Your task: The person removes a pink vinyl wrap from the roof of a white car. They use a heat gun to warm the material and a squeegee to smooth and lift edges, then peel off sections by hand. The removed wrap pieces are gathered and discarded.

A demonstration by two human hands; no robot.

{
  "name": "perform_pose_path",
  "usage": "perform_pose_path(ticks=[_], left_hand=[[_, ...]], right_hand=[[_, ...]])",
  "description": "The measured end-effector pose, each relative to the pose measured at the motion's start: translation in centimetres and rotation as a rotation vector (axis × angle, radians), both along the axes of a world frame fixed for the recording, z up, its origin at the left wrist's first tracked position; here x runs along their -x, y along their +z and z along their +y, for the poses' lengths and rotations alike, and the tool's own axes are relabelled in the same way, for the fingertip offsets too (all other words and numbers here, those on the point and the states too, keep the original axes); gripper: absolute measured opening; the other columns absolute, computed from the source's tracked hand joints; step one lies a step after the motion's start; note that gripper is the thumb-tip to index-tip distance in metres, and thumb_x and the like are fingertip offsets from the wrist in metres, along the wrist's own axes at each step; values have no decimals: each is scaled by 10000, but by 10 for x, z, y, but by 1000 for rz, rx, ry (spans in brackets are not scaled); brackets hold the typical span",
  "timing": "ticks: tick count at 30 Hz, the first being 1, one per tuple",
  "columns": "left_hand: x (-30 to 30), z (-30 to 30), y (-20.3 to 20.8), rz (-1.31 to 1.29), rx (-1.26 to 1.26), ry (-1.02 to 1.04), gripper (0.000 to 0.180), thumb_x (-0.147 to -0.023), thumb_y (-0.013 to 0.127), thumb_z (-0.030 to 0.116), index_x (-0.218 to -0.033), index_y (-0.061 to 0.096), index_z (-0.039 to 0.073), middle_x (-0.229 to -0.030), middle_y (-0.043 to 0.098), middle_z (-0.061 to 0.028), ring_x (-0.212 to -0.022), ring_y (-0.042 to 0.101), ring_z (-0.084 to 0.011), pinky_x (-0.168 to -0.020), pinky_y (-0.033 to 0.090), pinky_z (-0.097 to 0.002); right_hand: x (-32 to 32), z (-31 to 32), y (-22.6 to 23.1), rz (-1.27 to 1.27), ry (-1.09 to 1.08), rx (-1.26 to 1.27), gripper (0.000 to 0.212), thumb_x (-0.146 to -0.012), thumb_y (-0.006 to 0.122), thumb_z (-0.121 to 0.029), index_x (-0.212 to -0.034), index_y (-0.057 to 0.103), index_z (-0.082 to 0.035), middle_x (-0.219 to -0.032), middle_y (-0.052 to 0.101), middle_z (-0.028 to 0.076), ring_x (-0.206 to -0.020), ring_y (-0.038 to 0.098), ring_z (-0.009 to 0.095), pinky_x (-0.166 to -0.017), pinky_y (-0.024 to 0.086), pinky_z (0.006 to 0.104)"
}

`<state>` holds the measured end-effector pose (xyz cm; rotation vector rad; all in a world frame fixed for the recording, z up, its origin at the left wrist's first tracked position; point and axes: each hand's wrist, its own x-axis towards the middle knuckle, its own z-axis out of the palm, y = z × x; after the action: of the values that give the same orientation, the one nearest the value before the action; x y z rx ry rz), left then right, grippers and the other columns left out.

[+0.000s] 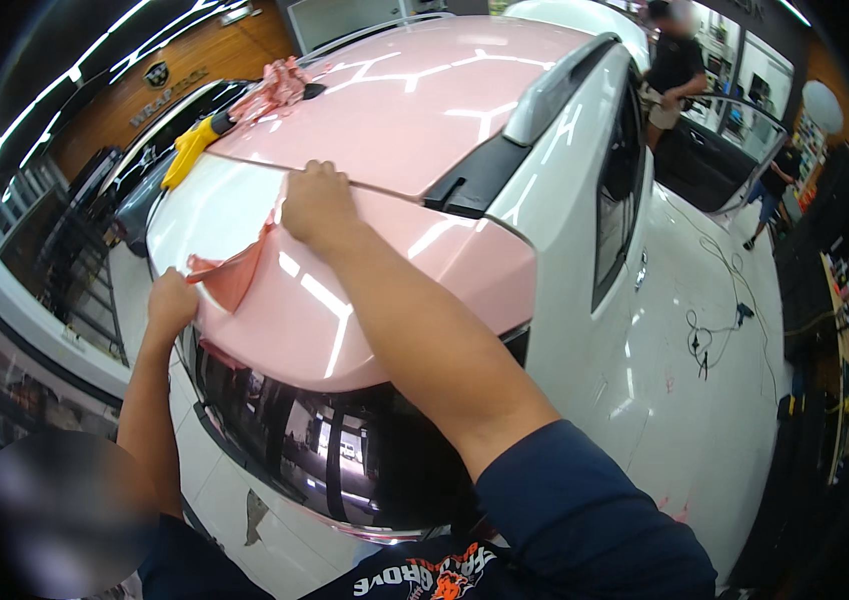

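Pink vinyl film (424, 275) covers the right part of the rear spoiler on a white car, and its loose edge folds up into a flap (234, 275). My left hand (172, 303) is closed on the flap's outer end, over the spoiler's left rear corner. Higher up, my right hand (319, 208) is clenched on the film's upper edge, close to the seam with the roof. Left of the flap, bare white paint (214, 205) shows on the spoiler. The pink roof (394, 110) lies just beyond.
A yellow-and-black heat gun (192, 150) rests at the roof's left rear edge, beside crumpled pink film (272, 90). Below the spoiler is the dark rear window (344, 450). Cables (709, 330) trail over the floor at right. A person (674, 65) stands by an open car door (714, 150).
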<state>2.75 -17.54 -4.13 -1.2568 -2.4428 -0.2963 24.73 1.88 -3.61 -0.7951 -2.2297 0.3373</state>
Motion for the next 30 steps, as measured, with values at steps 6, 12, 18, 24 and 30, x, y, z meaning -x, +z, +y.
perform_pose_path(ticks=[6, 12, 18, 24, 30], left_hand=[[26, -14, -22, 31, 52, 42, 293, -822, 497, 134, -1017, 570, -73, -1005, 634, -320, -961, 622, -480, -830, 501, -526], [-29, 10, 23, 8, 257, 7, 205, -736, 583, 75, -824, 697, -71, -886, 664, -309, -886, 674, -417, -826, 536, -450], [5, 3, 44, -274, 428, 105, 143, -757, 585, -21, -766, 655, -146, -707, 663, -219, -567, 680, -301, -447, 559, -380], [9, 17, 50, -430, 443, 100, 179, -765, 649, 43, -762, 658, -136, -721, 662, -212, -551, 658, -274, -460, 560, -352], [32, 2, 32, -75, 509, -104, 326, -817, 560, 183, -761, 650, -126, -725, 653, -219, -576, 657, -260, -509, 536, -371]], right_hand=[[9, -1, -4, -9, 76, -47, 295, -808, 525, -147, -1029, 663, -10, -1117, 617, 205, -1070, 556, 359, -965, 434, 464], [-4, 17, -6, -1, 9, -47, 307, -825, 562, -205, -1054, 663, -28, -1100, 621, 203, -1064, 571, 352, -934, 450, 470], [4, 7, -4, 2, 43, -61, 300, -836, 568, -198, -1060, 666, -24, -1094, 622, 186, -1059, 570, 353, -928, 453, 464], [1, 18, -6, -8, 22, -17, 302, -834, 567, -201, -1055, 669, -23, -1077, 627, 178, -1072, 571, 343, -925, 455, 466], [4, 14, -6, 7, 53, -42, 301, -832, 573, -208, -1046, 673, -21, -1072, 625, 185, -1067, 570, 347, -920, 456, 464]])
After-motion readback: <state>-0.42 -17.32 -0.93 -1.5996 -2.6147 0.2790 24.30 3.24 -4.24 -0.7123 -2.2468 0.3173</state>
